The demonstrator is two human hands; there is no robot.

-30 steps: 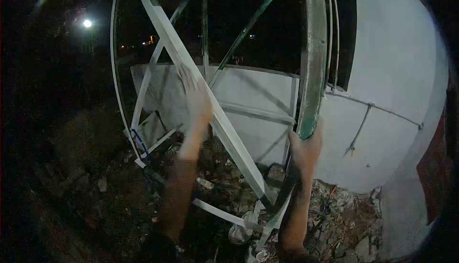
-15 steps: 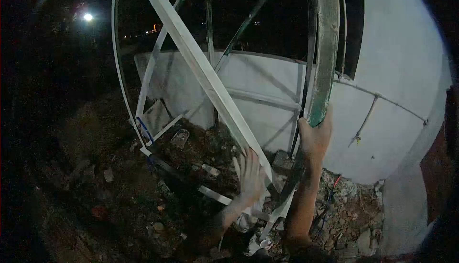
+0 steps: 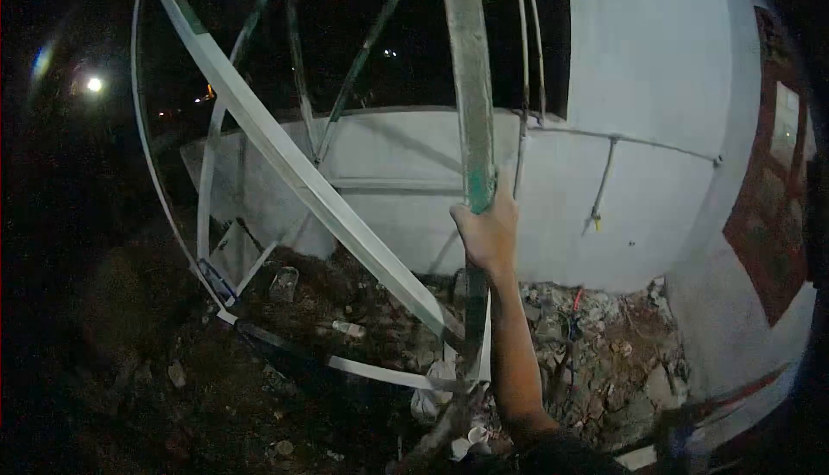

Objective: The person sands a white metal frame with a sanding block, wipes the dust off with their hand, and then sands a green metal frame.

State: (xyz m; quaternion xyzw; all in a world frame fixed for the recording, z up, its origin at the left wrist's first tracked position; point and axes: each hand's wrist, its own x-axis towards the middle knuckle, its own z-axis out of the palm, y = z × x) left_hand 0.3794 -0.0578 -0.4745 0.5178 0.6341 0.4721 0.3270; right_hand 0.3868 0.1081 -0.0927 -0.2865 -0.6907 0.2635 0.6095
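My right hand [image 3: 490,231] is wrapped round the upright metal post [image 3: 473,86], just below a green-painted patch. The post is part of a large frame with a curved outer rail and crossing bars. A pale diagonal bar [image 3: 294,173] slopes from the upper left down to the post's lower part. Near the foot of the post, a dim, blurred shape looks like my left hand [image 3: 458,410] and forearm; its fingers cannot be made out.
Behind the frame stands a white wall [image 3: 656,207] with thin pipes and a small tap [image 3: 597,223]. Rubble [image 3: 630,345] covers the ground at its foot. A bright lamp [image 3: 94,85] shines at the left in the dark.
The view has turned right, so the frame appears farther left. My left hand has left the diagonal bar and dropped lower. My right hand keeps its hold on the post.
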